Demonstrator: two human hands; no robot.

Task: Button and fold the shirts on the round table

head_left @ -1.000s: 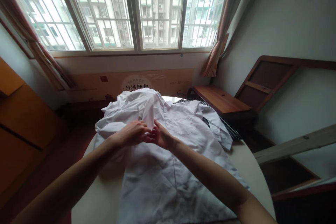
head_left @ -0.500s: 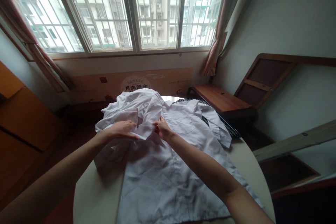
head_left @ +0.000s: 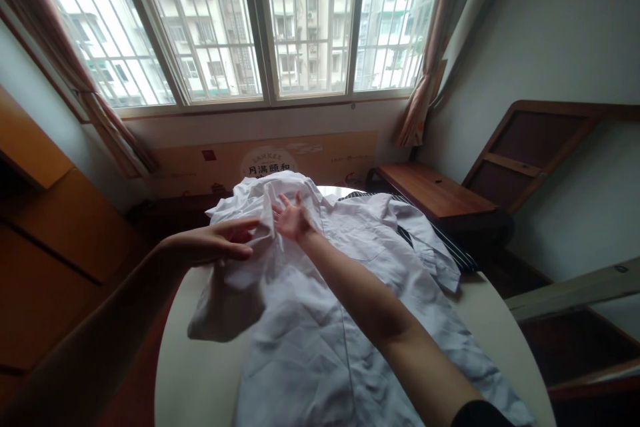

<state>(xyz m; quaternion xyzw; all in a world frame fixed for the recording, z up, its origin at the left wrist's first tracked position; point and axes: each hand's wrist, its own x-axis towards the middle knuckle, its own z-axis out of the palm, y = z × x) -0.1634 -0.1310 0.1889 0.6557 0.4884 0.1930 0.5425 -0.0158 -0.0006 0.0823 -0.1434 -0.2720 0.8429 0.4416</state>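
Note:
A long white shirt point(head_left: 320, 333) with a buttoned front and a chest pocket is spread on a round pale table point(head_left: 200, 360). Its left side is bunched and lifted, and a loose fold hangs over the table's left part. My left hand point(head_left: 225, 240) is beside that bunched cloth; its fingertips reach the fabric and the thumb stands apart from them. Over the raised cloth near the collar end, my right hand point(head_left: 294, 217) has its fingers spread, palm toward the left. One sleeve point(head_left: 430, 247) lies out to the right.
Dark striped cloth point(head_left: 455, 247) lies under the shirt at the table's far right edge. Beyond stands a brown wooden bench point(head_left: 435, 190). A barred window point(head_left: 310, 33) with curtains is ahead, above a printed cardboard panel point(head_left: 320, 153). Orange cabinets point(head_left: 45, 233) stand at the left.
My right hand has let go of the cloth and opened, moving up and left. My left hand's thumb has come away from the fabric edge. The bunched part now hangs lower at the left.

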